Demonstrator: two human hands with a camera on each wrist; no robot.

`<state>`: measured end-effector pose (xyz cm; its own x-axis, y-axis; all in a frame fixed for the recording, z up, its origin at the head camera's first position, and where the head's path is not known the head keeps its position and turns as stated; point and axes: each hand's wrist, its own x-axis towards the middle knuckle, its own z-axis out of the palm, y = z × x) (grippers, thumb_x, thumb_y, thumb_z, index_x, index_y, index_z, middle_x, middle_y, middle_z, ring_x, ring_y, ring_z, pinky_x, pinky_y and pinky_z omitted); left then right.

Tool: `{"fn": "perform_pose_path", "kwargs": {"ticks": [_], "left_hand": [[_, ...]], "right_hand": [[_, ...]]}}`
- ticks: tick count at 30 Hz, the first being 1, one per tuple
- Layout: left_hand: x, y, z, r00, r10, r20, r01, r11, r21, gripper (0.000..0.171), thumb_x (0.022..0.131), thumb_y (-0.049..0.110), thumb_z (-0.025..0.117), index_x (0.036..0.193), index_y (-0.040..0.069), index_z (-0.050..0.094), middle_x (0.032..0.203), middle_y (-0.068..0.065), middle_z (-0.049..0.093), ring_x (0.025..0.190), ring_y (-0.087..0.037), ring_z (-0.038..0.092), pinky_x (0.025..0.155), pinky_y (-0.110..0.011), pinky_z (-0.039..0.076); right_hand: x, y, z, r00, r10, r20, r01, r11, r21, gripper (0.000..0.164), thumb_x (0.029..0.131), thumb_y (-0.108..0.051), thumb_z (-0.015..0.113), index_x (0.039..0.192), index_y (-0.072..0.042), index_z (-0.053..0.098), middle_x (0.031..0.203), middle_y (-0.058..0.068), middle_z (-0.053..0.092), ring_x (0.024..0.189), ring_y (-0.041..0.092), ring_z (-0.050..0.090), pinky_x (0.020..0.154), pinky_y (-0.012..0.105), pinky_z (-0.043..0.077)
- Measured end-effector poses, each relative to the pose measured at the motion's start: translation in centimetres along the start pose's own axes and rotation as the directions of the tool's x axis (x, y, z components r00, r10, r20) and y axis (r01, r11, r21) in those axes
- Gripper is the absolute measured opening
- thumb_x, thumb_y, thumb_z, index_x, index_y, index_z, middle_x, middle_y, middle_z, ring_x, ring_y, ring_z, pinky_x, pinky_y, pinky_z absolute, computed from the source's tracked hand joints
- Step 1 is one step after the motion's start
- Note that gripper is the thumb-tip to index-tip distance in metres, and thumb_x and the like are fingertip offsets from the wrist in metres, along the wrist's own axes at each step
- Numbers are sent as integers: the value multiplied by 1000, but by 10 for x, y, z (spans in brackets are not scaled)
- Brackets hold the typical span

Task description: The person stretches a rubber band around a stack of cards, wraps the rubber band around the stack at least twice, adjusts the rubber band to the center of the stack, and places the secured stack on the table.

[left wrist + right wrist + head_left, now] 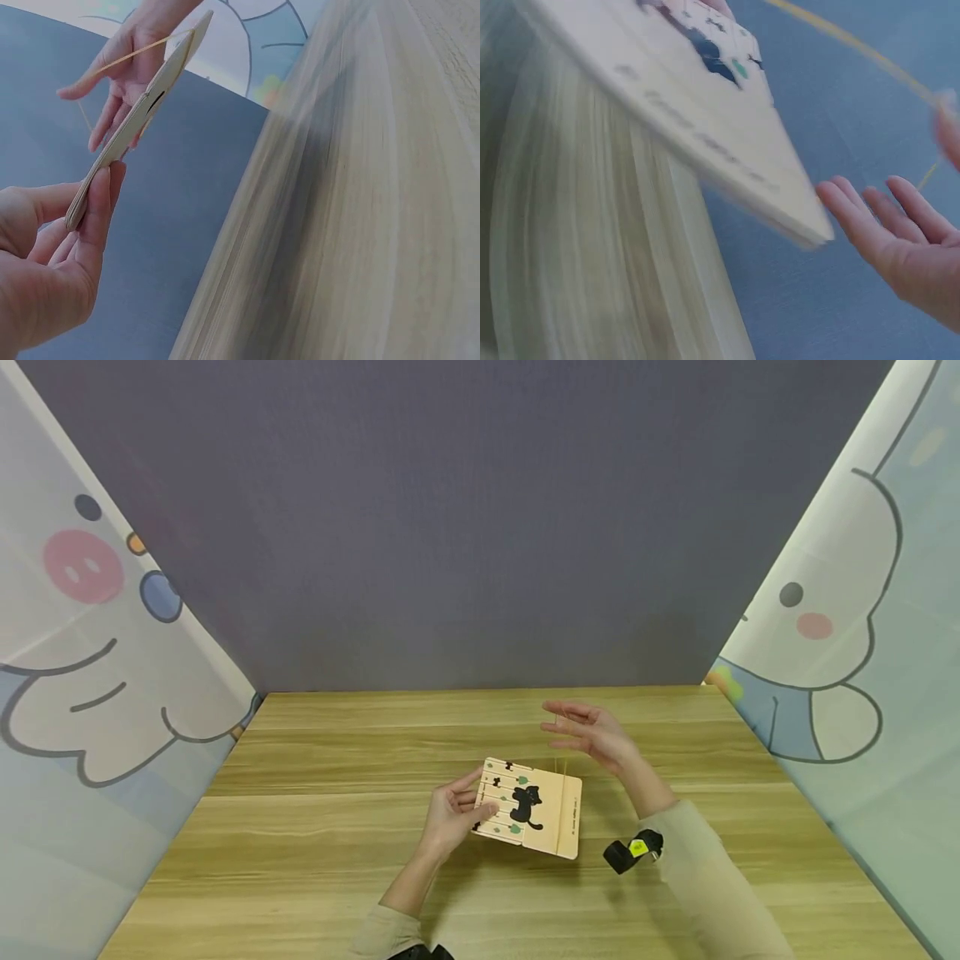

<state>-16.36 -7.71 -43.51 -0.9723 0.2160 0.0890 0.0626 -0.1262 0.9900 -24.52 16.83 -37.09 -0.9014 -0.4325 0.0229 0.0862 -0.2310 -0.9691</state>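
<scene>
A thin, pale wooden board [551, 802] printed with a black cat and green leaves is tilted above the table in the head view. My left hand [450, 817] pinches its left edge, thumb on the printed face and fingers behind. A yellow rubber band [139, 51] goes round the board near its far end and stretches out to my right hand [592, 735]. The fingers of that hand are spread and fairly straight, with the band looped over the thumb and fingers. In the right wrist view the right hand [907, 240] is partly cut off by the frame edge.
A wood-grain table [315, 827] lies below both hands. Behind it stands a dark grey wall panel [480, 527]. Curtains with cartoon animals hang at the left [90, 693] and right [840, 610]. A black strap [630, 852] with a yellow mark sits at the right wrist.
</scene>
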Motion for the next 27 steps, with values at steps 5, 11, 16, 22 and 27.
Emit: {"fn": "perform_pose_path", "kwargs": {"ticks": [5,11,16,22,27], "left_hand": [[1,-11,-5,1000,-11,10,11,1000,8,60,72,-11,65,127,-8,39,96,-29,59,81,-32,62,68,-30,51],[1,-14,-6,1000,-22,21,22,1000,9,60,72,-10,65,126,-9,40,94,-29,60,80,-30,63,68,-31,51],[2,-14,-6,999,-24,23,24,1000,11,59,72,-9,66,125,-9,41,94,-28,60,81,-29,63,69,-31,51],[2,-15,-7,999,-23,33,23,1000,2,59,72,-11,65,125,-10,41,94,-29,60,81,-30,63,68,-32,51],[2,-15,-7,999,-24,44,24,1000,-11,59,71,-13,64,125,-10,41,93,-30,59,80,-30,63,68,-32,51]], "right_hand": [[1,-10,-3,991,55,124,-62,997,55,56,85,18,37,135,12,14,139,27,20,113,35,44,93,51,31],[0,-17,-3,990,124,62,-130,986,108,44,94,8,27,136,12,13,132,25,36,101,24,56,83,30,46],[1,-18,-2,982,178,-66,-174,983,66,36,94,-2,38,129,8,37,96,5,65,58,7,56,50,16,44],[4,-17,-6,984,178,-6,-178,984,-30,21,91,-9,49,105,4,57,82,5,63,49,5,41,45,17,33],[7,-16,-14,981,171,87,-150,967,-205,20,93,-15,48,86,-5,64,69,3,56,46,5,37,45,19,30]]}}
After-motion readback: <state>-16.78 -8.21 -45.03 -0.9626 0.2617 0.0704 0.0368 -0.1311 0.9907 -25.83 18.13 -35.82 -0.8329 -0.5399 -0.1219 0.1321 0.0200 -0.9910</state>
